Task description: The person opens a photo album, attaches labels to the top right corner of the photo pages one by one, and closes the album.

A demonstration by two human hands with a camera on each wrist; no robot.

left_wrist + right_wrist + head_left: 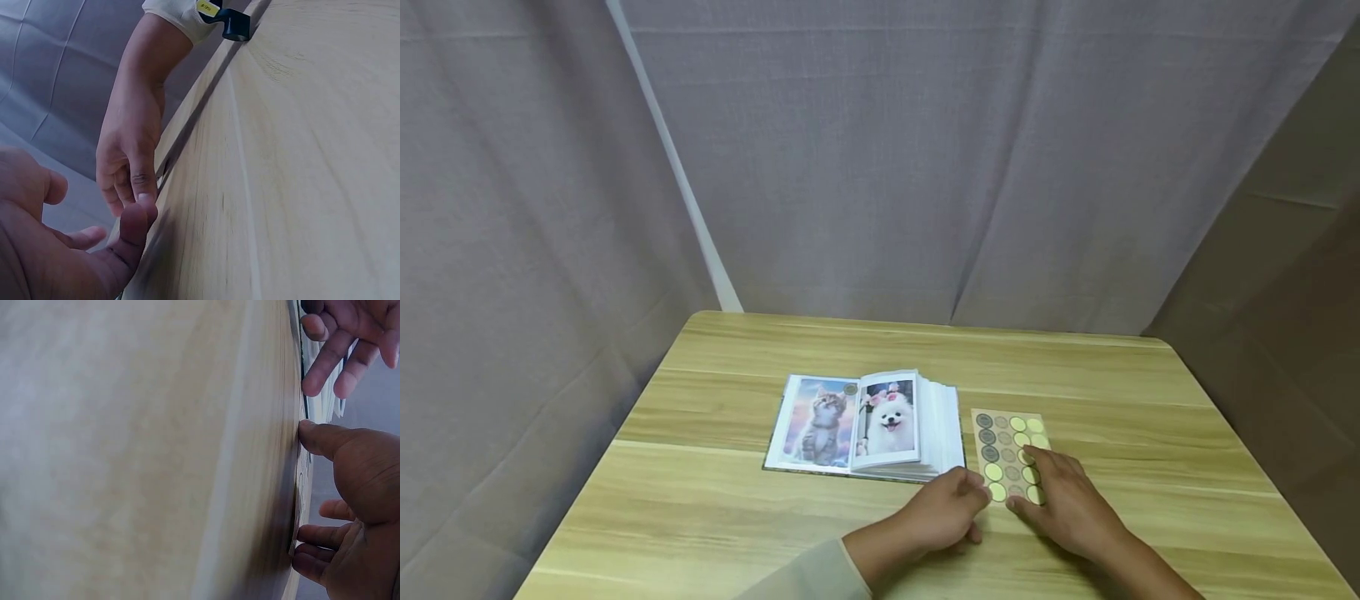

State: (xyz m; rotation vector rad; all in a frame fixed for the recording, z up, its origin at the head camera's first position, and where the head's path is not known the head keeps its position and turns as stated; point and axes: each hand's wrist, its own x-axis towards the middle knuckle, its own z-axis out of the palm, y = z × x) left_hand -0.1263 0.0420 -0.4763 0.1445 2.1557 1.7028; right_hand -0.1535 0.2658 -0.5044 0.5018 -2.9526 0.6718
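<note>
A kraft-brown sheet of round stickers (1009,454) lies on the table in the head view, with yellow, dark and brown circles in columns. My right hand (1071,504) rests over its lower right part, fingers fairly straight, the thumb near the bottom edge. In the right wrist view, the right hand (369,500) touches the sheet edge-on with thumb and fingertips. My left hand (940,510) is at the sheet's lower left corner, thumb and forefinger close together. Loosely bent fingers of that left hand (350,337) appear in the right wrist view; nothing is seen in them.
Left of the sheet, a photo album (865,429) lies open on the wooden table (715,517), showing a kitten picture (822,429) and a white dog picture (891,425). A round sticker (850,389) is on the kitten page. Grey curtains (850,167) hang behind the table.
</note>
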